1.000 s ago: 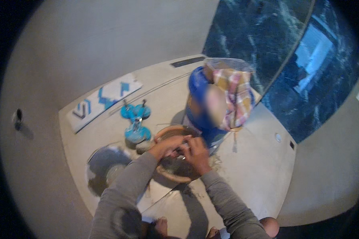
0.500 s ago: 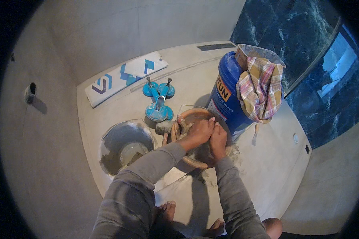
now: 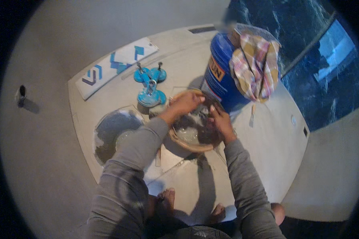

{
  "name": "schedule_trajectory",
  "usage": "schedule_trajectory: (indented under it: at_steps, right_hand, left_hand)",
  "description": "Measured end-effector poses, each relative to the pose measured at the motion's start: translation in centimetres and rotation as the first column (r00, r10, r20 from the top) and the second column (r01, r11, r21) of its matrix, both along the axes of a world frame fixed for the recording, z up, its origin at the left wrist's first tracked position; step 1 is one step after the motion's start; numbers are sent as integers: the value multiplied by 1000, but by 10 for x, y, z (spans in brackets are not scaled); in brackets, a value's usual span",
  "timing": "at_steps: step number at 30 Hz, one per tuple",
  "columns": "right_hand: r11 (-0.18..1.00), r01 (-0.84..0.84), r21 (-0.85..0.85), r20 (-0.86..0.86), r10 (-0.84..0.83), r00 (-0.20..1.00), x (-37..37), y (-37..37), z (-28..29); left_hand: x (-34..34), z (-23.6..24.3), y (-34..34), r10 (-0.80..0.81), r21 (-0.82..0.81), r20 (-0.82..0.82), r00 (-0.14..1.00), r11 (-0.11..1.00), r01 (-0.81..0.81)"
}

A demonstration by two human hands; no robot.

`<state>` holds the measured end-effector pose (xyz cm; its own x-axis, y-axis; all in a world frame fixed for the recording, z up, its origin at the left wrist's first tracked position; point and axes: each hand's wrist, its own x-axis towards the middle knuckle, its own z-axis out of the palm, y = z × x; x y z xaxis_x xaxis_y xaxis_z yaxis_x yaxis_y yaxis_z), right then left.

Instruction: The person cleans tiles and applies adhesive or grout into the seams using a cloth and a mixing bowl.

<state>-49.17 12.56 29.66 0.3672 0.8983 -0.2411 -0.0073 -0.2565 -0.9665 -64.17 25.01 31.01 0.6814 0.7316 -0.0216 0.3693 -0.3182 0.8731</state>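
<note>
Moved apart since before, the left hand and right hand are half-curled over the round brown tub; blur hides whether they hold anything. The tub sits midway between the floor's side edges.

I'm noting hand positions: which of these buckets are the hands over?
The orange-rimmed bucket: left hand and right hand are both over it, neither over the grey bucket or blue bucket.

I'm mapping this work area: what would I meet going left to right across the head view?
Wall pipe stub, grey bucket, teal suction lifter, orange-rimmed basin, blue bucket, small round white disc.
</note>
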Motion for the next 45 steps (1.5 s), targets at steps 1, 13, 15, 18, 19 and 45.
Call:
schedule_trajectory:
  at_steps: [1, 13, 15, 18, 19, 45]
  right_hand:
    - [999, -32, -28, -100, 29, 995, 1, -4, 8]
    - [975, -110, 194, 273, 54, 961, 6, -31, 70]
    - [940, -204, 274, 451, 61, 890, 11, -36, 81]
    - [886, -421, 195, 474, 291, 831, 27, -48, 107]
    - [879, -411, 242, 445, 276, 852, 32, -54, 116]
    - [928, -371, 15, 327, 346, 879, 88, -185, 161]
  left_hand:
    - [0, 4, 8, -9, -204, -41, 999, 979, 1]
    - [-9, 68, 4, -88, -283, 80, 993, 953, 107]
    - [-9, 76, 4, -63, -210, 138, 988, 973, 92]
    - [-9, 90, -1, -127, -177, 255, 959, 968, 176]
    - [-8, 95, -6, -192, -181, 251, 949, 954, 241]
    - [79, 158, -139, -483, 456, 103, 869, 800, 390]
